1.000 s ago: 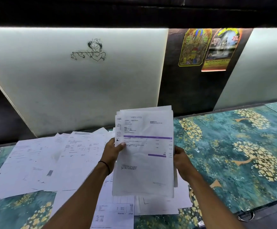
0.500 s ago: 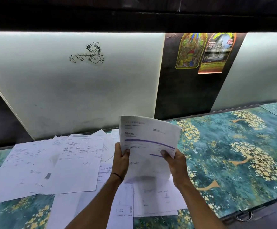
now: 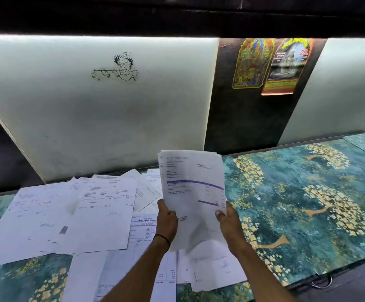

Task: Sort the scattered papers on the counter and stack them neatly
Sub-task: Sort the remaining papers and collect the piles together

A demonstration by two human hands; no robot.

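Note:
I hold a small sheaf of white papers (image 3: 193,192) upright above the counter; the top sheet carries purple bars. My left hand (image 3: 166,221) grips its lower left edge, and my right hand (image 3: 229,221) grips the lower right edge with the thumb on the front. The bottom of the sheaf is blurred. Several loose white papers (image 3: 72,214) lie scattered and overlapping on the left half of the counter, and more sheets (image 3: 212,269) lie under my forearms. The counter (image 3: 307,203) has a teal surface with a gold tree pattern.
A white back panel (image 3: 90,110) rises behind the papers, with a dark strip bearing two colourful posters (image 3: 270,64) to its right. A metal ring (image 3: 322,282) sits at the counter's front edge on the right. The counter's right half shows only the teal pattern.
The sheaf dropped lower and tilted, its top leaning left. Both hands shifted down to its lower edges, and my right thumb came round to the front.

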